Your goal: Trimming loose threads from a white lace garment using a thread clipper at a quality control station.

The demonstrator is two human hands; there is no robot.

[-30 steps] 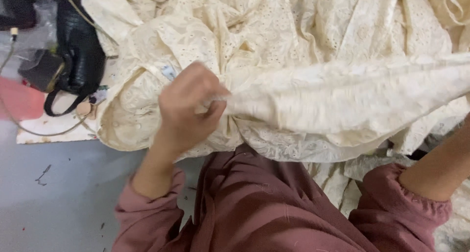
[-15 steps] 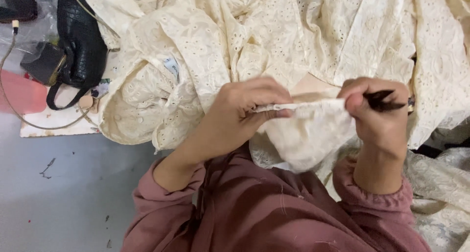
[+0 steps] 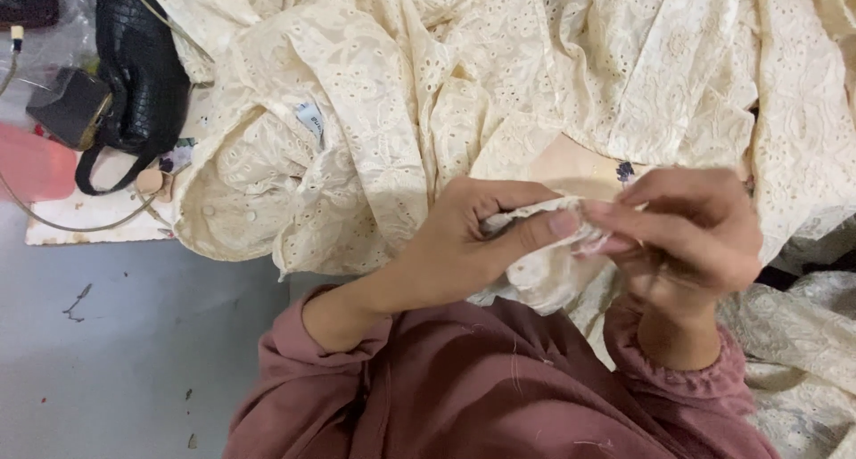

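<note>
— Cream eyelet cloth (image 3: 535, 85), heaped everywhere above the hands. Which part is being held?

— A small bunched fold of that cloth (image 3: 544, 223), pinched between both hands, just above the lap.

— How does the left hand (image 3: 473, 245) grip it?

— Closed on the fold: thumb pressed along the front, fingers curled behind.

— And the right hand (image 3: 691, 236)?

— Fingers drawn together in a narrow pinch on the same fold, fingertips meeting the left thumb. Whether it holds anything else, I cannot tell.

— What lies left of the left hand?

— More of the cloth with a small white label (image 3: 310, 120), and farther out a black handbag (image 3: 138, 76) beside a dark little box (image 3: 69, 107) on the grey floor (image 3: 116, 352).

— Below the hands?

— Dusky pink sleeves (image 3: 357, 352) and matching clothing; more cream lace (image 3: 802, 343) spreads beneath the right wrist.
</note>
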